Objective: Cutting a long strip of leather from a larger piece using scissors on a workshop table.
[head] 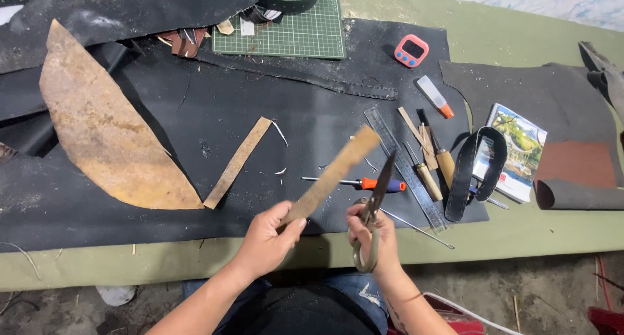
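Observation:
My left hand [268,234] pinches the near end of a long tan leather strip [335,171], which slants up and to the right above the black mat. My right hand [370,234] grips large scissors [377,198] by their olive handles, the dark blades pointing up just right of the strip. The blades look nearly closed and do not touch the strip. A second tan strip [238,161] lies flat on the mat to the left, beside a large curved tan leather piece [104,130].
A metal ruler [406,169], an orange-handled screwdriver [364,183], wooden-handled tools [434,166], a black strap loop [478,169] and a booklet [520,149] lie right. A green cutting mat [289,26], pink timer [411,50] and glue tube [434,95] sit farther back.

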